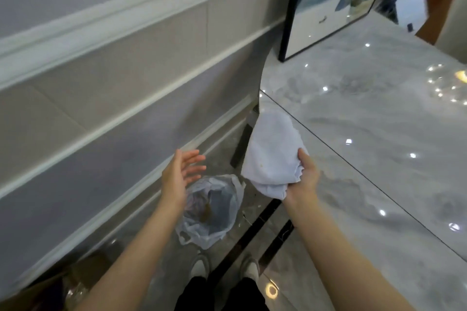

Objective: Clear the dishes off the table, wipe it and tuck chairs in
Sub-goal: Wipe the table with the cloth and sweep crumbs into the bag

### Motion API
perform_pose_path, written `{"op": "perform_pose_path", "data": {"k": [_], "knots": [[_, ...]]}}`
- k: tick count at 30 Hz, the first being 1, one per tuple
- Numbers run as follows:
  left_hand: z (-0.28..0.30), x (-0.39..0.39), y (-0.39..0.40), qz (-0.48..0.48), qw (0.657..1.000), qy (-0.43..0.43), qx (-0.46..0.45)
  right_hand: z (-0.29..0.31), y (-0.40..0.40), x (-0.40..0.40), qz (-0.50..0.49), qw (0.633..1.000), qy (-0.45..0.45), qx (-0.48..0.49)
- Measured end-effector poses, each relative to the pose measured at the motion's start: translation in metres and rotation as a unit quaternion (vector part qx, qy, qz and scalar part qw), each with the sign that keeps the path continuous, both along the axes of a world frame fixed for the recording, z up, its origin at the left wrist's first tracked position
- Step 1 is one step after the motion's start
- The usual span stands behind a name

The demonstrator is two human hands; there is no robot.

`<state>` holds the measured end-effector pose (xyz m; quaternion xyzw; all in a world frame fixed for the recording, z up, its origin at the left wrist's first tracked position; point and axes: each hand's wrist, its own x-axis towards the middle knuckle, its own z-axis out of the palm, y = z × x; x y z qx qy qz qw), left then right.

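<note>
Wiping step, it seems — no dishes in view on the glossy grey marbled surface (pixel 379 121). Right hand (pixel 304 179) grasps a bunched white cloth (pixel 271 156), thumb over it; the cloth hangs off the surface's near edge, just left of the hand. Left hand (pixel 178 177) is released, fingers (pixel 194 159) straight and spread, holding nothing, poised over a small bin lined with a clear plastic bag (pixel 212 209) on the floor below.

Likely crumbs are being shaken or brushed into the bin. Next move calls for bringing the cloth back over the surface, right of the fingers.

Room: the surface to the right is broad and open — a black-framed painting (pixel 336 2) leans at its far end. The wall sits close on the left; the bin stands between it and the feet.
</note>
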<state>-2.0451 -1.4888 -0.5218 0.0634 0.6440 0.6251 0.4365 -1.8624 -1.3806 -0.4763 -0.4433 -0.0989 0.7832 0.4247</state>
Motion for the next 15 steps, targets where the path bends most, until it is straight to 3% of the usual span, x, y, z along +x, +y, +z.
{"op": "perform_pose_path", "data": {"k": [6,12,15], "knots": [[-0.064,0.011,-0.044,-0.014,0.995,0.063,-0.076,-0.093,-0.029,-0.036,0.069,0.991,-0.045,-0.103],[-0.140,0.034,-0.067,-0.121,0.980,0.125,-0.100,-0.178,-0.031,-0.041,0.095,0.982,-0.092,-0.133],[-0.165,0.044,-0.057,-0.215,0.948,0.207,-0.114,-0.215,-0.026,-0.040,0.082,0.982,-0.099,-0.141]]}}
